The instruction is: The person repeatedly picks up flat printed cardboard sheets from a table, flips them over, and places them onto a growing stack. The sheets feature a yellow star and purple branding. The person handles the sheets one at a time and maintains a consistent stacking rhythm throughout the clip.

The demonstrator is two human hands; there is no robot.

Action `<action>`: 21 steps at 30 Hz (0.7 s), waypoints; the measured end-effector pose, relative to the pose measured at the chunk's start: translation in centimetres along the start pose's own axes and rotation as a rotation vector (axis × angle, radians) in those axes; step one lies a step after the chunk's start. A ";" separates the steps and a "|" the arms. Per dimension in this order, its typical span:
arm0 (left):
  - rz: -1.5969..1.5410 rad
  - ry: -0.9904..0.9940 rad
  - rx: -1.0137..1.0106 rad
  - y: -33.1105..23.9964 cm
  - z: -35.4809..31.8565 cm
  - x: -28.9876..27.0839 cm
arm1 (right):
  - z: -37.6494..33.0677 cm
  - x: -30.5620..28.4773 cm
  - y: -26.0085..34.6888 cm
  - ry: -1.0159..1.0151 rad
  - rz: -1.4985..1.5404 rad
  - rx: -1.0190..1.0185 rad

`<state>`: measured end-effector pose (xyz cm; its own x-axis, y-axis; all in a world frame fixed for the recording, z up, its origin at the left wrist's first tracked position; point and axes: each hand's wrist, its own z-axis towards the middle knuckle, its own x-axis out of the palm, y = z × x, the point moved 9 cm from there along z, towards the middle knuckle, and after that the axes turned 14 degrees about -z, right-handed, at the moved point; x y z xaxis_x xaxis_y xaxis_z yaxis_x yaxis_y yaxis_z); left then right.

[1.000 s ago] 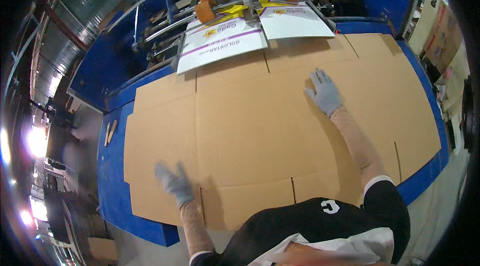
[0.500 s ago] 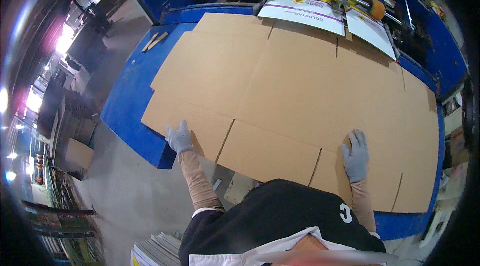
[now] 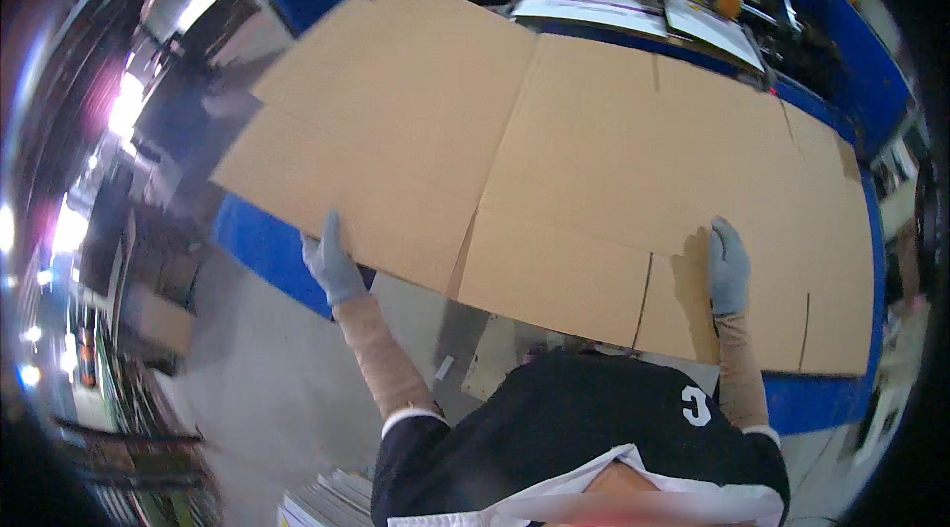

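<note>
A large brown cardboard sheet [image 3: 584, 146], slotted and creased, spreads across the blue table. Its left panel is lifted and bent up along a crease. My left hand [image 3: 334, 265], in a grey glove, grips the near edge of that raised panel; part of the hand is behind the board. My right hand [image 3: 728, 270], gloved the same way, is over the right part of the sheet with its fingers stretched out. It casts a shadow on the board beside it, and whether it touches the board I cannot tell.
The blue table [image 3: 267, 240] shows under the sheet's left side. Beyond the sheet stands a machine with metal rods and orange rollers [image 3: 727, 0], where white printed sheets [image 3: 594, 2] lie. A stack of sheets [image 3: 332, 499] is low on the left, near my body.
My left hand has raised the sheet's left panel, which now bends up and hides the wooden sticks on the table. My right hand has shifted slightly farther away and its fingers have come together.
</note>
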<state>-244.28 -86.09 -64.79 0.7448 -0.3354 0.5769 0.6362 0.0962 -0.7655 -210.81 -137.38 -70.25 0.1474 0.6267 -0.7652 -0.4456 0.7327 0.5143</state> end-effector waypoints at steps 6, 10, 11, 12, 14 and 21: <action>0.341 0.850 0.244 -2.0 -14.0 15.1 | 4.2 -2.3 1.0 0.155 0.885 0.310; 0.560 1.301 0.349 2.6 -23.2 19.6 | 10.7 -5.3 5.6 0.405 0.889 0.104; 0.602 1.283 0.378 3.1 -23.3 19.7 | 12.1 -5.4 6.7 0.358 0.936 0.054; 0.634 1.294 0.426 3.2 -23.8 20.0 | 13.6 -6.0 7.1 0.236 0.791 0.014; 0.718 1.328 0.393 4.0 -24.1 20.0 | 13.4 -2.9 6.1 0.474 1.004 0.295; 0.843 1.310 0.516 2.4 -24.6 21.9 | 8.7 0.9 3.4 0.441 1.658 0.199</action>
<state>-231.37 -116.23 -60.98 0.3982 -0.5211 -0.7549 0.3590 0.8459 -0.3946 -204.53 -132.03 -65.87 -0.5684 0.5986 0.5644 0.2519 -0.5265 0.8120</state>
